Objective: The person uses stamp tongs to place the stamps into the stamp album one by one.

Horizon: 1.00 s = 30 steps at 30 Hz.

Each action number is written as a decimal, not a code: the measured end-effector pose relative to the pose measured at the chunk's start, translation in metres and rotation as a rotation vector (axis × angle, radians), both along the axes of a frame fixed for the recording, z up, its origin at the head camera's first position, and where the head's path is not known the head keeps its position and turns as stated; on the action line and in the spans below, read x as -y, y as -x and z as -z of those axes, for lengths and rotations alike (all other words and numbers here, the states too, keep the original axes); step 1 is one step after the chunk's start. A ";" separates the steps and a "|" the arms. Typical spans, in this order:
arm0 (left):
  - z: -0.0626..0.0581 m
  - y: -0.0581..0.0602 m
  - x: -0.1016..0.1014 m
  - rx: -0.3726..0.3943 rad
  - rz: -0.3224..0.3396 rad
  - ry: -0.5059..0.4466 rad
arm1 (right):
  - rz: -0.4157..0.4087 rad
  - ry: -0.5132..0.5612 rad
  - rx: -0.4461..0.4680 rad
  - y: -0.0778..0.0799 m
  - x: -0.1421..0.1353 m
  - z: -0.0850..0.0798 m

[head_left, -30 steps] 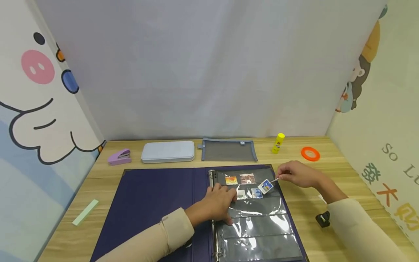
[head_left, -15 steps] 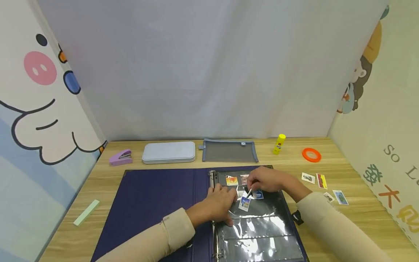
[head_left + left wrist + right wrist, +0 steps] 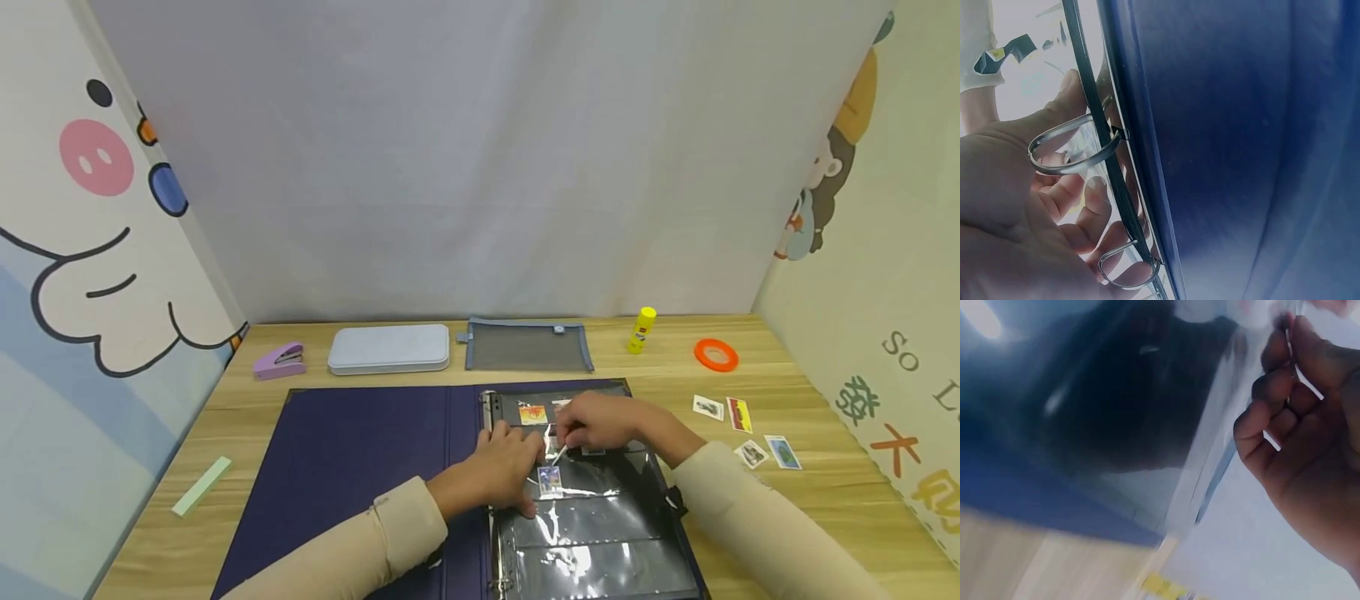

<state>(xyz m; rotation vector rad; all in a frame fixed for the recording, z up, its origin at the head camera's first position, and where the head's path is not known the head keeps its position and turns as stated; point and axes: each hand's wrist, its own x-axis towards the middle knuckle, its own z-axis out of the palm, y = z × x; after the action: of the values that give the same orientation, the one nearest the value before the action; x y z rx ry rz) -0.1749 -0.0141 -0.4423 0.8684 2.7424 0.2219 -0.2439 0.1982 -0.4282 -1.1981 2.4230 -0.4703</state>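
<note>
Head view gives us a dark blue album (image 3: pixel 360 467) spread on the wooden worktop (image 3: pixel 232 417), with a black page (image 3: pixel 570 518) of clear pockets on its right side. Towards that page's left edge lies a small blue stamp (image 3: pixel 550 482), the centre of our clock. Between nine and ten o'clock, the left hand (image 3: pixel 501 467) rests on the page beside the metal rings (image 3: pixel 1072 167), fingers loosely spread and gripping nothing. Between one and two, the right hand (image 3: pixel 600 419) pinches slim tweezers (image 3: pixel 559 455) between thumb and fingertips (the right wrist view shows us this up close, though blurred); their tips reach the stamp's upper edge, and we cannot tell whether they grip it. Just short of twelve sits an orange stamp (image 3: pixel 533 414) in the top row. We see four loose stamps (image 3: pixel 738 415) on the worktop between two and three, and a glue stick (image 3: pixel 641 331) at one.
</note>
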 end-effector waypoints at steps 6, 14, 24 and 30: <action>0.000 0.001 0.001 -0.006 0.013 -0.018 | 0.199 0.050 0.023 0.004 -0.056 -0.006; 0.000 0.002 0.004 -0.009 0.007 -0.001 | 0.476 0.072 0.025 -0.001 -0.150 -0.022; 0.001 0.002 0.005 -0.004 0.011 -0.003 | 0.672 -0.120 -0.198 -0.004 -0.227 -0.007; 0.001 0.002 0.003 -0.003 0.021 -0.013 | 0.674 -0.160 -0.210 -0.005 -0.238 0.001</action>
<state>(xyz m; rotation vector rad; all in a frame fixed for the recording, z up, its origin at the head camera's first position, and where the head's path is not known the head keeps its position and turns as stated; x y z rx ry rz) -0.1769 -0.0171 -0.4431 0.9016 2.7356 0.2348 -0.2394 0.4358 -0.4291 -0.3508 2.9543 -0.3322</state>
